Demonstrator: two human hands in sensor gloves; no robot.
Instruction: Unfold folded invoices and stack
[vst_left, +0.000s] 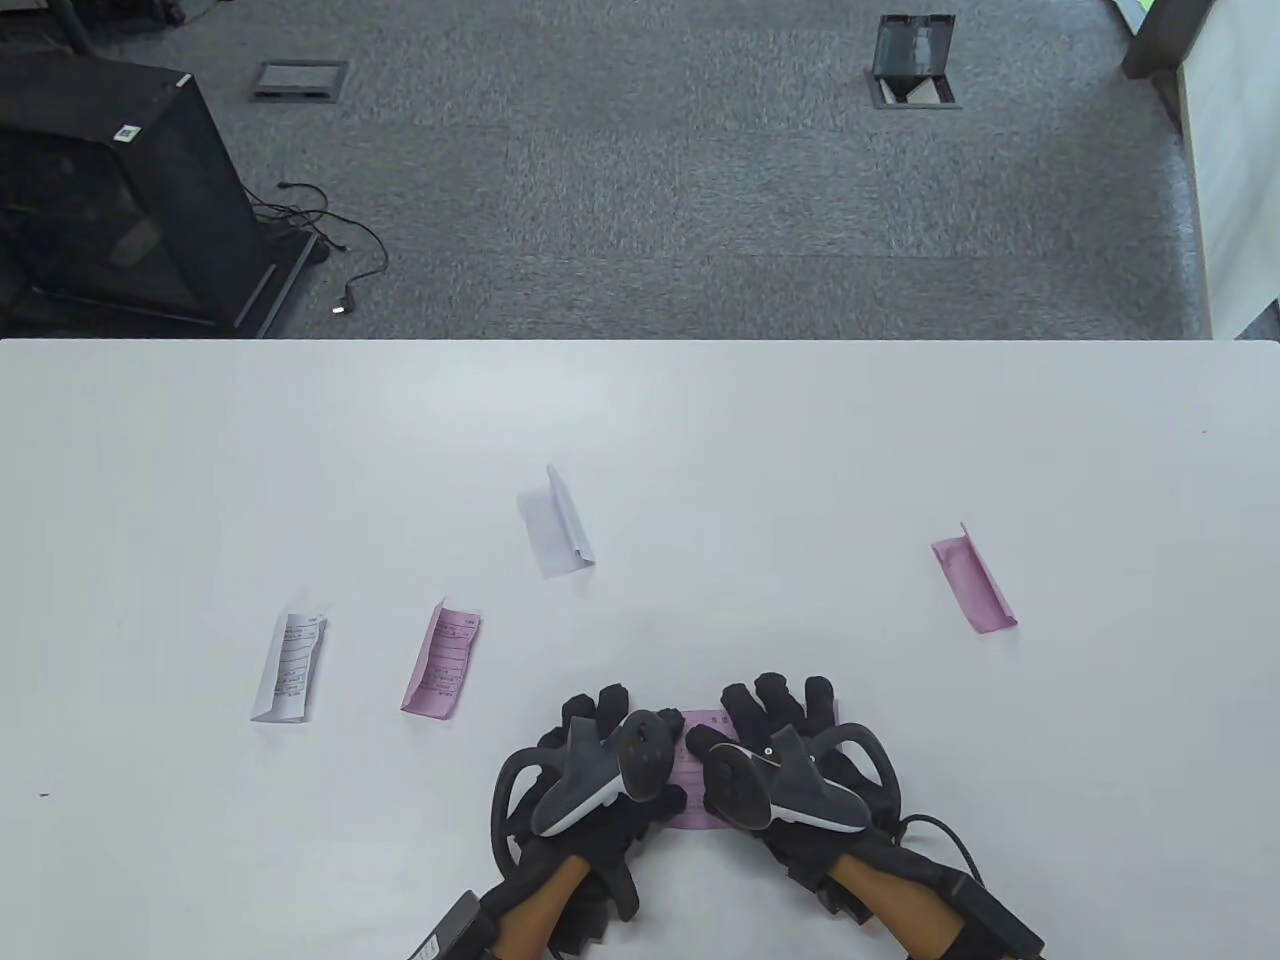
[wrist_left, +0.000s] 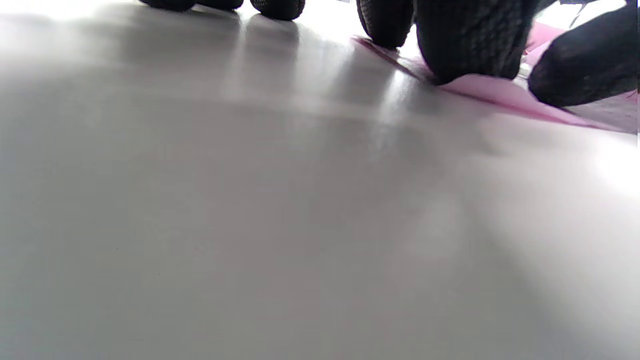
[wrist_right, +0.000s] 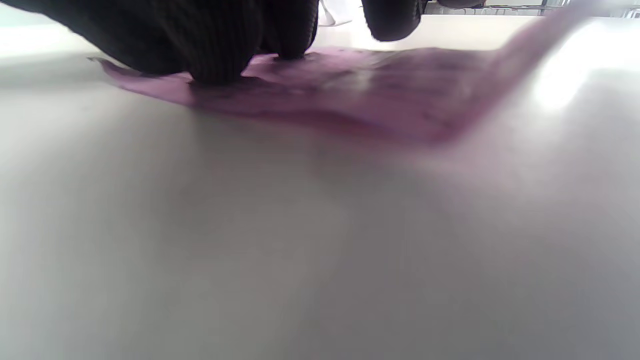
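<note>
Nearest the table's front edge, both gloved hands press flat on one pink invoice (vst_left: 692, 790) lying opened on the white table (vst_left: 900, 450); the left hand (vst_left: 590, 770) covers its left end and the right hand (vst_left: 790, 760) its right end, fingers spread and straight, side by side and close; in the left wrist view fingertips (wrist_left: 465, 45) bear down on the pink sheet; farther out to the left lie a folded pink invoice (vst_left: 441, 661) and, beyond it to the left, a folded white invoice (vst_left: 289, 668); a folded white slip (vst_left: 556, 521) sits mid-table; well apart on the right lies another folded pink slip (vst_left: 973, 581); beyond the table is grey carpet (vst_left: 650, 170) with a black cabinet (vst_left: 120, 200).
</note>
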